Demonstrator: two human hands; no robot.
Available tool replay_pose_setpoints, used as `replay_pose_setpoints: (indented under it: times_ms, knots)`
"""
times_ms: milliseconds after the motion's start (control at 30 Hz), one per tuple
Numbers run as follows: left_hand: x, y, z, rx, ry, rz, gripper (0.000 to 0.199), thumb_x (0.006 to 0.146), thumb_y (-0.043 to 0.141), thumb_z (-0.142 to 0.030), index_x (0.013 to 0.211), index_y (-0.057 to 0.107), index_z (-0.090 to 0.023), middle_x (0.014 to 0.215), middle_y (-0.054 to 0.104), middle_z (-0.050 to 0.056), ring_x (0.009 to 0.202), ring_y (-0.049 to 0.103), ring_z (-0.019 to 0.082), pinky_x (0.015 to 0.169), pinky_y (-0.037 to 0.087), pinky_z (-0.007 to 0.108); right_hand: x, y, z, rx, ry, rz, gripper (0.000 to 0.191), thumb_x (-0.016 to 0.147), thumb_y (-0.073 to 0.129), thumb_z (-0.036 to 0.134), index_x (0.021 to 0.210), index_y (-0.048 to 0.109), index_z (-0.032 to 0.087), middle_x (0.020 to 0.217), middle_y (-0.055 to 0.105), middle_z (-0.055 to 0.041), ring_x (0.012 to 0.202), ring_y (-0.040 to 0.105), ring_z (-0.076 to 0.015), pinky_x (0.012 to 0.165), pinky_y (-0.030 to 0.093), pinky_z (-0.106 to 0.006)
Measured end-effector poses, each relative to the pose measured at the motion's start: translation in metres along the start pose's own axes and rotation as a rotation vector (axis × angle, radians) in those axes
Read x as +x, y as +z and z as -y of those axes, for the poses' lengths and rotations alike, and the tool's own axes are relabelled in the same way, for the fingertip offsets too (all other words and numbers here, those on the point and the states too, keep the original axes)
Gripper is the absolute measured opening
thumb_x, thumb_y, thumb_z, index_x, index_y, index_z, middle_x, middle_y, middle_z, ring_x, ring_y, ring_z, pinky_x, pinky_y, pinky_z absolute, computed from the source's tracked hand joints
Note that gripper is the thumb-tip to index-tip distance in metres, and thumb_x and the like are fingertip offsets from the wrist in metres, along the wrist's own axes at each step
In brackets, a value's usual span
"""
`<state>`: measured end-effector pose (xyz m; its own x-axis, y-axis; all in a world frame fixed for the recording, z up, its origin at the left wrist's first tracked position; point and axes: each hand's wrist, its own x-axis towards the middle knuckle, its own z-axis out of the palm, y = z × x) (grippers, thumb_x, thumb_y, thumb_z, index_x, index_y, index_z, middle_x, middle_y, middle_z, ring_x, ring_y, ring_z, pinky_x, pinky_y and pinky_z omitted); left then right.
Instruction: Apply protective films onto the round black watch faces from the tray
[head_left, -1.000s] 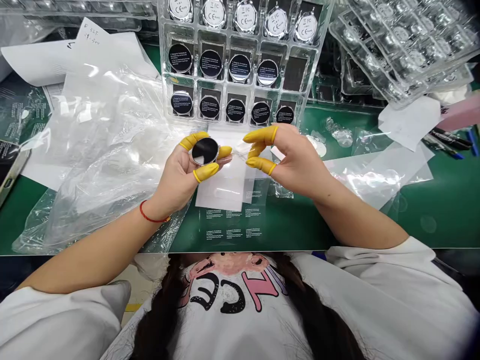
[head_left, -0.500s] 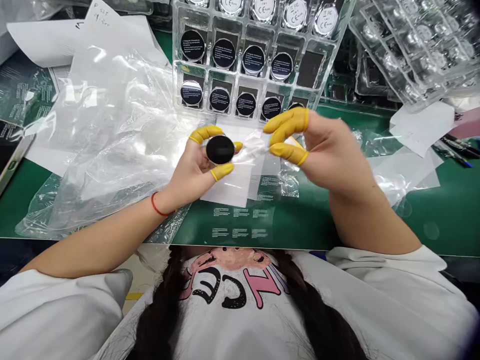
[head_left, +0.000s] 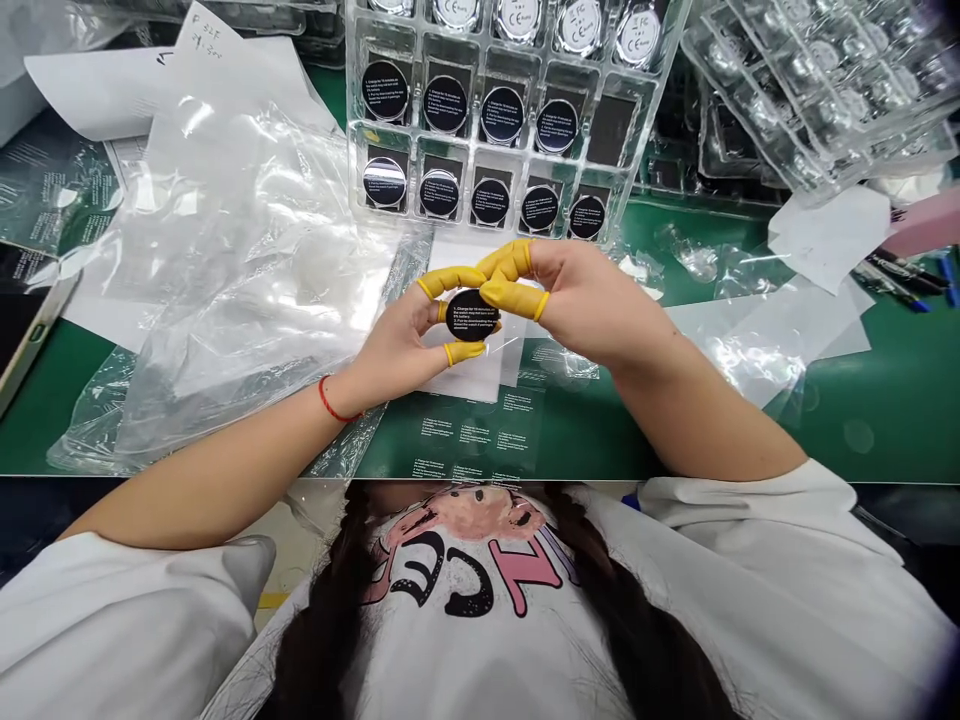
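Holding watch [head_left: 471,318], watches [head_left: 502,118] in clear tray [head_left: 643,122]

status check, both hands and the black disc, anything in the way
Left hand holding round black disc by edge, white text facing camera. Right hand at its upper right edge, grip unclear, thumb hiding part. Plastic tray beyond both hands.
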<state>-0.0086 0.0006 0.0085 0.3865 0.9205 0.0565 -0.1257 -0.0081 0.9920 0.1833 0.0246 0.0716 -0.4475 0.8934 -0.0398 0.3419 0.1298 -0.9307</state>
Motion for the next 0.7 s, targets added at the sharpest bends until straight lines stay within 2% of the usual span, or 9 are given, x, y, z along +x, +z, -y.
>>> replay_pose_setpoints:
  times_ms: [167, 367, 700]
  knots:
    - [-0.0003, -0.0016, 0.0015, 0.026, 0.007, 0.005, 0.064, 0.064, 0.089, -0.025, 0.119, 0.055, -0.023, 0.123, 0.066, 0.004, 0.094, 0.073, 0.017, 0.095, 0.060, 0.036, 0.0017, 0.0003, -0.0049, -0.002, 0.034, 0.008, 0.025, 0.083, 0.073, 0.044, 0.079, 0.069, 0.019, 0.087, 0.073, -0.0030, 0.084, 0.064, -0.0165, 0.083, 0.055, -0.036]
    - [-0.0004, -0.0014, 0.0004, 0.029, 0.006, 0.012, 0.063, 0.066, 0.088, -0.023, 0.120, 0.055, -0.023, 0.120, 0.068, 0.004, 0.095, 0.073, 0.016, 0.095, 0.060, 0.035, 0.0005, 0.0024, -0.0032, -0.005, 0.031, -0.044, 0.020, 0.082, 0.073, 0.037, 0.076, 0.067, 0.018, 0.085, 0.072, -0.0022, 0.081, 0.063, -0.0150, 0.082, 0.054, -0.035]
    - [-0.0003, 0.0000, -0.0015, 0.006, -0.010, 0.012, 0.061, 0.067, 0.088, -0.025, 0.118, 0.055, -0.024, 0.109, 0.071, 0.002, 0.095, 0.075, 0.019, 0.093, 0.062, 0.037, 0.0007, 0.0033, -0.0061, 0.000, 0.014, -0.059, 0.030, 0.079, 0.076, 0.048, 0.078, 0.068, 0.019, 0.087, 0.071, -0.0024, 0.083, 0.062, -0.0152, 0.082, 0.053, -0.034]
